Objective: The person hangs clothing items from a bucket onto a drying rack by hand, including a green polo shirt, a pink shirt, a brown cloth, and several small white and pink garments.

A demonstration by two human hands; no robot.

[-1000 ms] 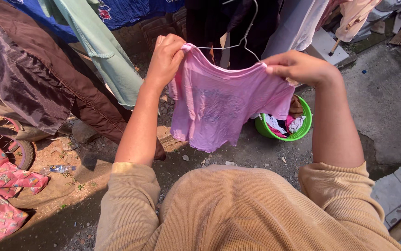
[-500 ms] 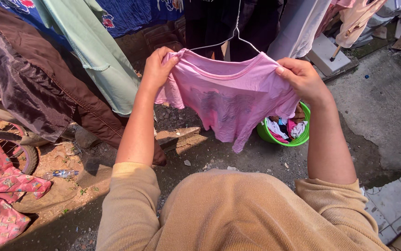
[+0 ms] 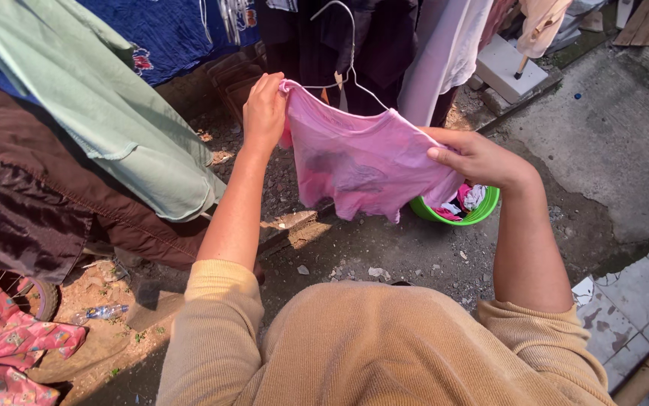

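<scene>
Two hands on one item. My left hand (image 3: 264, 113) pinches one shoulder of a small pink shirt (image 3: 362, 162), at eleven o'clock of the cloth; my right hand (image 3: 475, 158) is clamped on the other shoulder, at three o'clock. Shirt hangs on a white wire hanger (image 3: 343, 68), spread between both grips. Green basin (image 3: 482, 213) of laundry: on the ground below my right hand. Pale green garment (image 3: 106, 120): nine o'clock.

Counted: two hands, left hand (image 3: 264, 109) and right hand (image 3: 475, 158); one pink shirt (image 3: 362, 162) on one wire hanger (image 3: 347, 71); one green basin (image 3: 482, 212) (clothes inside uncounted); one plastic bottle (image 3: 99, 312); one bicycle wheel (image 3: 35, 297), partly seen.
</scene>
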